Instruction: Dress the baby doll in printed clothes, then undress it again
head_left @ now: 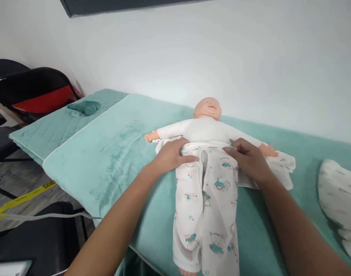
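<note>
A baby doll (207,108) lies on its back, arms stretched out sideways, in a long-sleeved white top. Its legs are inside white baby trousers (189,209) with a teal and red cartoon print, split at the crotch. My left hand (173,154) grips the trousers' waistband on one side, the thumb on the front. On the opposite side my right hand (249,158) pinches the same waistband between thumb and fingers. A white printed garment (281,168) is spread flat beneath the doll's torso and arms. One foot shows below the trouser leg at the lower edge.
The doll rests on a teal padded bed (106,153) with a face hole (86,108) at its far left, against a white wall (164,50). A folded white printed cloth (340,195) lies at right. Black chairs (34,92) and a pale cable (49,217) are at left.
</note>
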Demonstrator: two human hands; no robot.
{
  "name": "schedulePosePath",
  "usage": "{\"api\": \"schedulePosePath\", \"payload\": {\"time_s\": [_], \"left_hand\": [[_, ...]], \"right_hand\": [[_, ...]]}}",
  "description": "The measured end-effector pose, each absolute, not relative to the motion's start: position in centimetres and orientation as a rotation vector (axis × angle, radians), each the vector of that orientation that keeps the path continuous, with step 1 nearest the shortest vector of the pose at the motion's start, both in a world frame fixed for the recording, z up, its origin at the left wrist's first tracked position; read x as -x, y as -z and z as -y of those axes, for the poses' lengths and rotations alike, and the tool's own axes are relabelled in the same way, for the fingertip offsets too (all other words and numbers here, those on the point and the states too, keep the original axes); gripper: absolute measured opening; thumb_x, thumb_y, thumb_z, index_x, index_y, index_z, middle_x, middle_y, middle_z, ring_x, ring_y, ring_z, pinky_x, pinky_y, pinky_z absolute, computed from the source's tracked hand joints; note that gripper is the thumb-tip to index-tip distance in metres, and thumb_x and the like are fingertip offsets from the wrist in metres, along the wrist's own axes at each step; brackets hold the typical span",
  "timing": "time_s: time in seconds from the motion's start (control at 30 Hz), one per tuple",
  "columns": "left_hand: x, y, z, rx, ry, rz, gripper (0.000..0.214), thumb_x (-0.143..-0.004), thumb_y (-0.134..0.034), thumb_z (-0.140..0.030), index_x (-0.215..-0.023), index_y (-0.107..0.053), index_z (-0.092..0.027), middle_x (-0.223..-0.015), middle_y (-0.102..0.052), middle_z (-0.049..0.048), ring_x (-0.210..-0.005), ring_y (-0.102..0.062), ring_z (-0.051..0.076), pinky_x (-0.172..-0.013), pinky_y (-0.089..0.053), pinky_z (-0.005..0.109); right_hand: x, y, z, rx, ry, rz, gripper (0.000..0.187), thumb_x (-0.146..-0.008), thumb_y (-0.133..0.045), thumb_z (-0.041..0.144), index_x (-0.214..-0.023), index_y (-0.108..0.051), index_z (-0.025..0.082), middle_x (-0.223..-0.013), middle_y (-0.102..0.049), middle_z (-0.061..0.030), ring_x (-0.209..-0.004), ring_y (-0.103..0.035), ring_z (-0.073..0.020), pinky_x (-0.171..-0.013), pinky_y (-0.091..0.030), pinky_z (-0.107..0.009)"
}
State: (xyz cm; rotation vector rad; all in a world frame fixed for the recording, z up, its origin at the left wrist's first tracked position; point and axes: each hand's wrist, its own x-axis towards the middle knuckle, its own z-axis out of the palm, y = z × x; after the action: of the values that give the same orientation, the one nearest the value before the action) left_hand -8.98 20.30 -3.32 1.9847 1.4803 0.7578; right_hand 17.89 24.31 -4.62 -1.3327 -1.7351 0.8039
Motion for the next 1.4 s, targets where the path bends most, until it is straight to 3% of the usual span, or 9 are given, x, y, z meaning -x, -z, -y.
{"api": "schedulePosePath", "payload": {"time_s": [0.13,0.43,0.57,0.73,0.9,1.07,1.17,1.27,1.4], "left_hand": [[11.2,3.9,-17.9,-1.846,-0.664,-1.321,0.066,-0.069,-0.076,-0.056,-0.121,-0.052,-0.023,-0.118,-0.060,0.0036,-0.102,-0.057,0.022,-0.080,-0.045,0.031],[8.3,6.9,-15.8,-1.959,-1.064,-1.560,0.026,-0.085,-0.054,-0.030,-0.065,-0.040,-0.020,-0.069,-0.048,-0.0019,-0.074,-0.050,0.015,-0.071,-0.039,0.028],[8.4,6.2,-14.4,-1.659,-1.090,-1.519,0.015,-0.081,-0.058,-0.031,-0.081,-0.047,-0.020,-0.075,-0.051,-0.0040,-0.074,-0.049,0.013,-0.067,-0.040,0.024],[9.9,5.6,-12.2,-1.795,-0.881,-1.331,0.046,-0.073,-0.073,-0.047,-0.104,-0.050,-0.021,-0.105,-0.056,0.0022,-0.091,-0.053,0.017,-0.077,-0.045,0.027],[9.2,6.4,-10.3,-2.308,-0.738,-1.449,0.023,-0.089,-0.053,-0.039,-0.076,-0.052,-0.020,-0.086,-0.060,0.0055,-0.088,-0.057,0.022,-0.083,-0.042,0.034],[8.6,5.9,-8.2,-2.126,-0.722,-1.586,0.021,-0.090,-0.048,-0.034,-0.105,-0.057,-0.021,-0.097,-0.065,0.0058,-0.087,-0.061,0.023,-0.076,-0.047,0.034],[9.5,5.0,-6.1,-2.111,-0.718,-1.361,0.056,-0.083,-0.057,-0.027,-0.137,-0.043,-0.024,-0.131,-0.054,0.0095,-0.111,-0.059,0.024,-0.090,-0.050,0.036],[10.2,4.5,-4.2,-2.148,-0.587,-1.205,0.092,-0.073,-0.070,-0.026,-0.152,-0.023,-0.029,-0.152,-0.033,0.0129,-0.130,-0.049,0.031,-0.101,-0.047,0.042],[10.0,4.7,-3.1,-2.204,-0.469,-1.262,0.117,-0.061,-0.083,-0.028,-0.155,-0.014,-0.027,-0.161,-0.015,0.0187,-0.144,-0.030,0.041,-0.109,-0.041,0.050]], "right_hand": [[-19.4,4.7,-23.6,1.271,-1.033,1.931,0.039,-0.075,-0.069,0.057,-0.077,-0.053,0.022,-0.072,-0.047,0.0037,-0.066,-0.042,-0.0129,-0.058,-0.035,-0.026],[-17.1,6.0,-16.5,1.564,-0.635,1.655,0.025,-0.072,-0.064,0.036,-0.062,-0.046,0.022,-0.057,-0.038,0.0059,-0.060,-0.036,-0.0129,-0.056,-0.029,-0.027],[-16.0,6.1,-14.6,1.497,-0.685,1.573,0.015,-0.076,-0.057,0.036,-0.073,-0.050,0.023,-0.066,-0.051,0.0036,-0.067,-0.044,-0.0158,-0.061,-0.036,-0.027],[-16.4,6.0,-12.2,1.490,-0.888,1.777,0.033,-0.071,-0.069,0.051,-0.078,-0.052,0.023,-0.073,-0.055,0.0036,-0.071,-0.049,-0.0169,-0.062,-0.038,-0.028],[-15.6,6.9,-10.4,1.495,-0.742,1.712,0.029,-0.074,-0.060,0.036,-0.061,-0.038,0.022,-0.058,-0.043,0.0049,-0.063,-0.041,-0.0144,-0.057,-0.031,-0.027],[-15.7,6.6,-8.2,1.441,-0.835,1.692,0.019,-0.079,-0.057,0.040,-0.079,-0.050,0.023,-0.072,-0.054,0.0027,-0.072,-0.051,-0.0176,-0.064,-0.044,-0.029],[-16.7,6.3,-5.8,1.328,-0.985,1.828,0.058,-0.072,-0.072,0.046,-0.120,-0.049,0.024,-0.109,-0.061,-0.0052,-0.098,-0.060,-0.0244,-0.082,-0.051,-0.038],[-17.1,6.7,-3.5,1.236,-0.921,2.039,0.109,-0.058,-0.085,0.048,-0.147,-0.025,0.029,-0.146,-0.038,-0.0128,-0.132,-0.043,-0.0339,-0.106,-0.042,-0.049],[-16.4,7.8,-2.3,1.242,-0.725,2.112,0.125,-0.054,-0.088,0.051,-0.152,-0.015,0.029,-0.152,-0.025,-0.0161,-0.141,-0.031,-0.0377,-0.113,-0.035,-0.053]]}}
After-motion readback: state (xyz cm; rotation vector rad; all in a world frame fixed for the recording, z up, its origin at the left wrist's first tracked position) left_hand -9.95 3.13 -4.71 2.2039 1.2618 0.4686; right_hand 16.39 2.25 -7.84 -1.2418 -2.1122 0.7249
